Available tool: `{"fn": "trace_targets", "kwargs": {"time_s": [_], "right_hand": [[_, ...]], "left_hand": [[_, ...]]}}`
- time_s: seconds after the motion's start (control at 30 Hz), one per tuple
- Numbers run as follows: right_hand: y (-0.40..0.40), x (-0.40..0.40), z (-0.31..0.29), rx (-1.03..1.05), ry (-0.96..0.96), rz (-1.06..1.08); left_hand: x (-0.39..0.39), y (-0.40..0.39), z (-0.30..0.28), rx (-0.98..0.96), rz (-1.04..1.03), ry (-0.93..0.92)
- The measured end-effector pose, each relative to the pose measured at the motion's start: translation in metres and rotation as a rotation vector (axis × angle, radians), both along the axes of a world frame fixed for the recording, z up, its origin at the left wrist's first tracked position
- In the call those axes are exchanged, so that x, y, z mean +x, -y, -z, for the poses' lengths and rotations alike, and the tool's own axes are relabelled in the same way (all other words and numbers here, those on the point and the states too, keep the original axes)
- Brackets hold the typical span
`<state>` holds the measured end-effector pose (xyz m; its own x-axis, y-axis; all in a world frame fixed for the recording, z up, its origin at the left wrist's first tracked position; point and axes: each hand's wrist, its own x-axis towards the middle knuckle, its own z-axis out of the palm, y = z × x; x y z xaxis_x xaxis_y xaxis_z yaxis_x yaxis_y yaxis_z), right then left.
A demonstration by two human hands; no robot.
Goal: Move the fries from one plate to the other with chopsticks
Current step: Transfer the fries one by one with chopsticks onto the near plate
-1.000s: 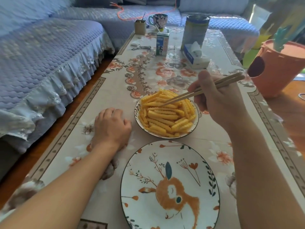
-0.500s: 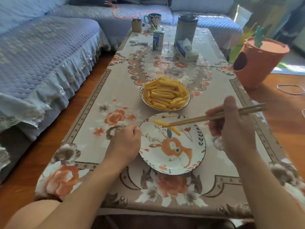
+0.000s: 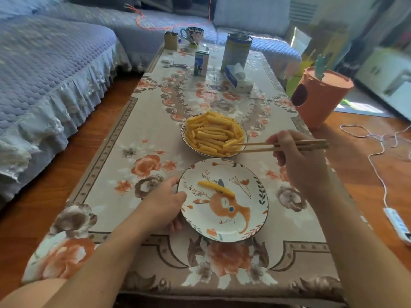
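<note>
Floral tablecloth (image 3: 124, 134) covers a low table. Left hand (image 3: 165, 202) grips the near plate (image 3: 249, 221), which holds one fry (image 3: 216, 188). Beyond it, the fries (image 3: 213, 134); right hand (image 3: 299, 162) pinches chopsticks (image 3: 258, 146), tips spread. Close gently around one fry.

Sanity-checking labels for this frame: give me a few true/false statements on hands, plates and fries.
1. The right hand holds the chopsticks. True.
2. The rabbit plate holds several fries. False: one fry lies on it.
3. The left hand grips the rabbit plate's rim. True.
4. The chopstick tips are over the rabbit plate. False: they reach the full plate of fries.
5. The mug stands beside the rabbit plate. False: it is at the table's far end.
</note>
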<state>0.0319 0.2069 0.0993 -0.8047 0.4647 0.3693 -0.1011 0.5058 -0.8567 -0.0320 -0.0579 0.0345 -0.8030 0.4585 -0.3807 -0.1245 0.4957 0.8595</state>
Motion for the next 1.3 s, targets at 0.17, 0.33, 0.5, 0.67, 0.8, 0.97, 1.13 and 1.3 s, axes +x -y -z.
{"fn": "trace_targets", "kwargs": {"time_s": [0.17,0.33,0.5,0.67,0.8,0.97,1.13,1.3], "right_hand": [[-0.016,-0.022,0.002,0.149,0.071,-0.041],[-0.014,-0.034,-0.004,0.26,0.128,-0.039],[-0.019,-0.038,-0.009,0.165,0.099,-0.087],[-0.02,-0.028,-0.023,0.042,-0.019,-0.025],[-0.008,-0.01,-0.048,-0.031,-0.051,-0.024],[0.027,-0.005,-0.039,0.075,0.18,-0.065],[0.039,-0.01,-0.019,0.045,0.202,-0.11],[0.037,0.014,-0.024,0.134,0.164,-0.152]], "left_hand": [[-0.011,0.005,-0.003,-0.011,-0.01,-0.035],[-0.013,0.007,0.001,-0.006,-0.004,-0.023],[-0.015,0.009,0.005,0.008,0.008,0.008],[-0.017,0.009,0.005,0.015,0.011,0.026],[-0.017,0.01,0.005,0.025,0.022,0.039],[-0.017,0.01,0.008,0.038,0.01,0.037],[-0.016,0.012,0.007,0.06,0.024,0.039],[-0.02,0.012,0.008,0.05,0.035,0.058]]}}
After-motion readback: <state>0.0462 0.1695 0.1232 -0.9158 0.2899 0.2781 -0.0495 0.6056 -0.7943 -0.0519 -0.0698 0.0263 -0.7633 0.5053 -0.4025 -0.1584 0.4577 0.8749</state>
